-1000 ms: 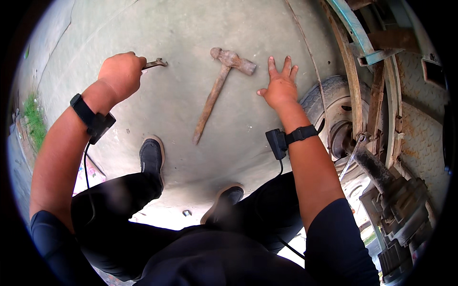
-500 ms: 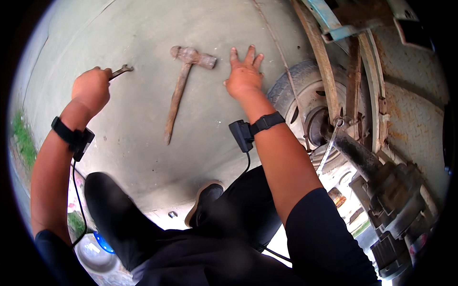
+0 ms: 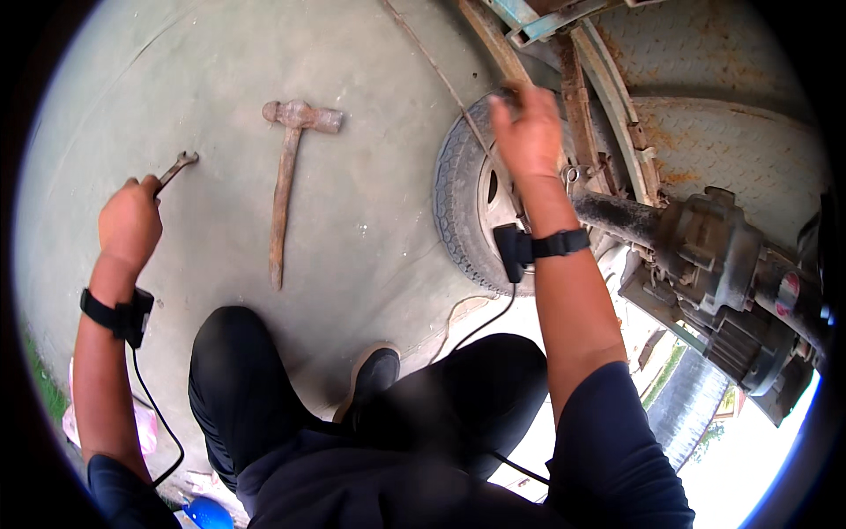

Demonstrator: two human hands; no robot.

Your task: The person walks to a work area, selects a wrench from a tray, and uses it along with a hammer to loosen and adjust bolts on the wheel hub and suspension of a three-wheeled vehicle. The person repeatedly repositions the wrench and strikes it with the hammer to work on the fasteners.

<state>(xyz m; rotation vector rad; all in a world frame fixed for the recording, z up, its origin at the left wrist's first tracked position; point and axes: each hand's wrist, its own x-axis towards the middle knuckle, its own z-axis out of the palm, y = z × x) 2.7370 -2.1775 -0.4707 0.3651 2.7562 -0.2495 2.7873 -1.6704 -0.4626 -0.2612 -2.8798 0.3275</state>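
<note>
My left hand (image 3: 129,225), at the far left, is closed round a small metal spanner (image 3: 175,174). The spanner's open-ended jaw points up and away over the concrete. My right hand (image 3: 527,132) is raised beside the wheel (image 3: 463,198) and in front of the rusty leaf spring (image 3: 604,88). Its fingers are slightly blurred, with the thumb held apart, and nothing shows in them. Just beyond that wrist, the ring end of another spanner (image 3: 573,175) sits by the spring's clamp. A ball-peen hammer (image 3: 284,185) with a wooden handle lies on the floor between my hands.
A dirty axle tube (image 3: 617,214) runs right into a greasy gear housing (image 3: 709,238). Above it hangs a rusty tread-plate underside (image 3: 705,141), with a light blue frame piece (image 3: 538,26) at the top. A thin rod (image 3: 432,62) slants down to the wheel. My knees are bent below.
My right hand has moved from over the floor to the right, up to the wheel and spring. My left hand keeps its hold on the spanner. The view has shifted to the right.
</note>
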